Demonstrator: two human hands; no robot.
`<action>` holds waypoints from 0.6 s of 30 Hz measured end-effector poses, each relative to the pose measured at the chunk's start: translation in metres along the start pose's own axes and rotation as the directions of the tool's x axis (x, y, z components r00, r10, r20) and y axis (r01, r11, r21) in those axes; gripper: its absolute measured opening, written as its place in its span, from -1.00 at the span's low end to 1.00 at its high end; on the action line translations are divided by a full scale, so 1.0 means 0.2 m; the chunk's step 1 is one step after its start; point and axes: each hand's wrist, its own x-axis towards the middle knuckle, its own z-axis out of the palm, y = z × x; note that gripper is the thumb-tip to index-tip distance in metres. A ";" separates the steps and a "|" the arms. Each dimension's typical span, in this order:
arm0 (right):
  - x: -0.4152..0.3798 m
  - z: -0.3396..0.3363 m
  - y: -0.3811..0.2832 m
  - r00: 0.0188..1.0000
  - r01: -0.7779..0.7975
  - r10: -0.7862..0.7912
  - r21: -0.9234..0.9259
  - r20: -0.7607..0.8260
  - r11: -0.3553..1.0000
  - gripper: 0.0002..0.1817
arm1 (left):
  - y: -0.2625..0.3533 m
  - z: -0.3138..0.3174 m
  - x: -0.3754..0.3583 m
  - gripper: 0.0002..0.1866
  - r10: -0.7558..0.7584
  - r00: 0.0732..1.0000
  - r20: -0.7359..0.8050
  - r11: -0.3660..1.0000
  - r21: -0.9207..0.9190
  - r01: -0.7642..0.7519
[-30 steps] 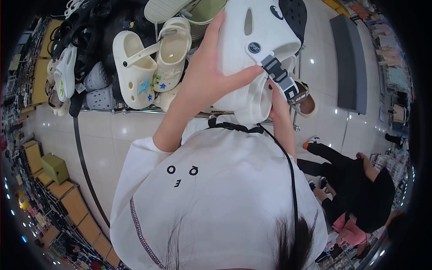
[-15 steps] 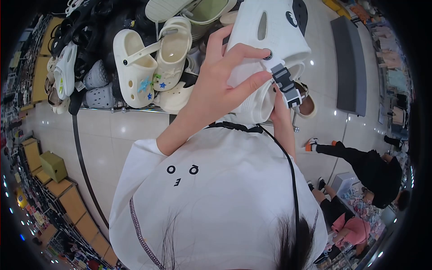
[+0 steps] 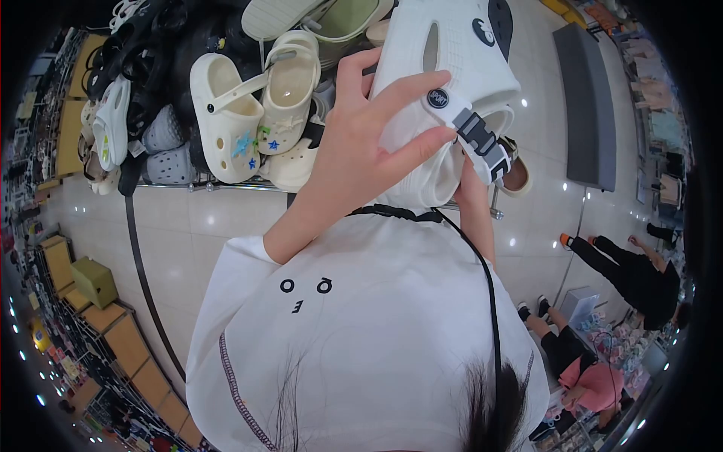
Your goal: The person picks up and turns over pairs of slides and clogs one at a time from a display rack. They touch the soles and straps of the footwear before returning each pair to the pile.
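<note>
White clogs with black trim [image 3: 467, 60] are held close in front of me at the upper middle. A white strap with a grey buckle [image 3: 478, 134] and a round black "SPORT" button [image 3: 437, 98] crosses them. Against the clog's side, by the button, lies my left hand [image 3: 369, 135], its thumb and fingers spread apart. My right hand [image 3: 472, 188] is under the clogs behind the buckle; its fingers are mostly hidden. Cream clogs with star charms [image 3: 226, 120] stand to the left of my left hand.
A metal rack edge [image 3: 226, 184] runs below many clogs and black sandals. A grey bench [image 3: 587, 109] stands at the right. Two people, one in black [image 3: 640, 279] and one in pink [image 3: 595, 384], are at the lower right. Boxes [image 3: 94, 280] line the left.
The strap's button has come out from under my left forefinger and now shows its lettering. The clogs have shifted slightly left. The person in black has moved to the right.
</note>
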 end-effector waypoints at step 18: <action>0.01 0.07 -0.20 0.930 0.282 -0.304 -0.131 -0.207 0.951 -0.25 | -0.36 0.07 -0.10 -0.52 -0.543 0.839 -0.041 0.742 -0.491 0.457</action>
